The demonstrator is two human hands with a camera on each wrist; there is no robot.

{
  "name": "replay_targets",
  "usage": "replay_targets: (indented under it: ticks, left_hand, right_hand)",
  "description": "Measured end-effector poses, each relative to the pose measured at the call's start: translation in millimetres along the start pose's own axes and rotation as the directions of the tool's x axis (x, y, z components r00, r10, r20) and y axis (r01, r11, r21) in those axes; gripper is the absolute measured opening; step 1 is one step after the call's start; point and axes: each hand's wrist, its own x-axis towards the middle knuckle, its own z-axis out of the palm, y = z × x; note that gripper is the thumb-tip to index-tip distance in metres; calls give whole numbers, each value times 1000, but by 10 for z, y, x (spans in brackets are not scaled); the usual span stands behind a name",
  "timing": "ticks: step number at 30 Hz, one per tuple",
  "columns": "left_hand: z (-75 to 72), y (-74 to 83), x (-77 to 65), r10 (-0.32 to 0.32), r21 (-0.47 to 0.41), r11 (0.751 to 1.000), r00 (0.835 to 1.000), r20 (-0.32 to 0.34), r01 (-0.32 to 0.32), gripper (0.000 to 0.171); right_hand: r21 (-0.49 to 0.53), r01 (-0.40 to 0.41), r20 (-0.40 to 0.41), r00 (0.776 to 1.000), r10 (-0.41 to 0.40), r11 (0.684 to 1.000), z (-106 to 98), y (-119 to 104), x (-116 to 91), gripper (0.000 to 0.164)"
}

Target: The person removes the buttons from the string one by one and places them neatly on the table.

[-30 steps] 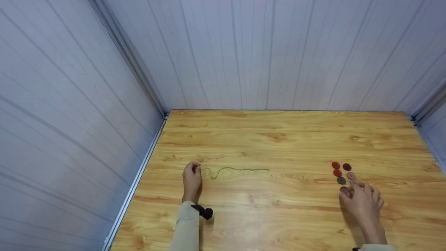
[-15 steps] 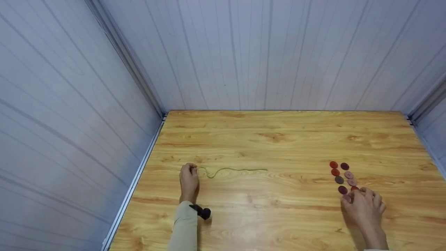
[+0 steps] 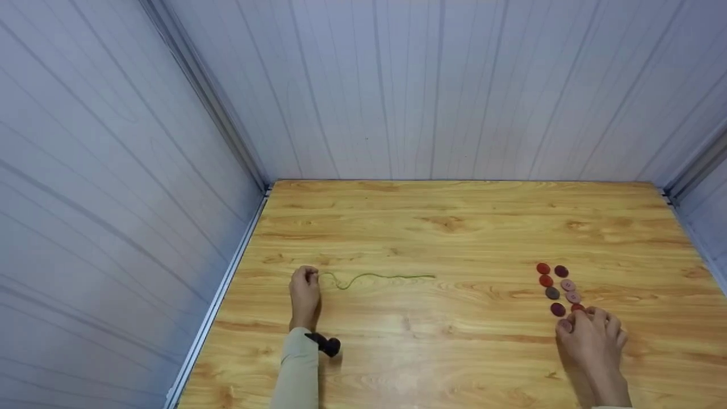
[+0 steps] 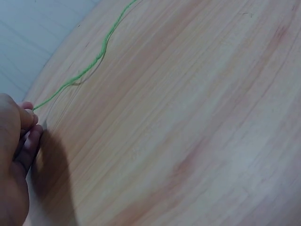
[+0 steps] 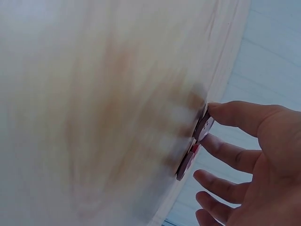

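Between the thumb and fingers of my left hand (image 3: 305,292) is the end of a green string (image 3: 392,276). The string runs off to the right across the table, wavy near the hand and nearly straight beyond. In the left wrist view the twisted string (image 4: 99,57) rises from the fingertips. On the right, my right hand (image 3: 593,341) pinches a mauve button (image 5: 205,126) between thumb and index finger, its other fingers spread. Beside that hand lie a red button (image 3: 577,307), partly covered, a maroon button (image 3: 558,309) and a pink button (image 3: 573,297).
Farther back in the two rows are a grey button (image 3: 552,293), orange-red buttons (image 3: 543,268) and a dark purple button (image 3: 561,271). The wood-patterned table (image 3: 443,224) ends at pale panel walls (image 3: 409,91) behind and at the left.
My left hand has drawn slightly left with the string end. My right hand has shifted a little toward me, uncovering the maroon, pink and part of the red button.
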Motion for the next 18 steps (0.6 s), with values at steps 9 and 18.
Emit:
replay_targets:
  ticks: [9,18]
  left_hand:
    - [-30,-2,6,-5,49,999,1000,-1,5,12]
    - [-57,-11,6,30,104,994,1000,-5,-29,10]
  right_hand:
    - [-2,16,-17,1000,-16,1000,22,2,-5,18]
    - [9,7,8,1000,-7,1000,11,11,2,21]
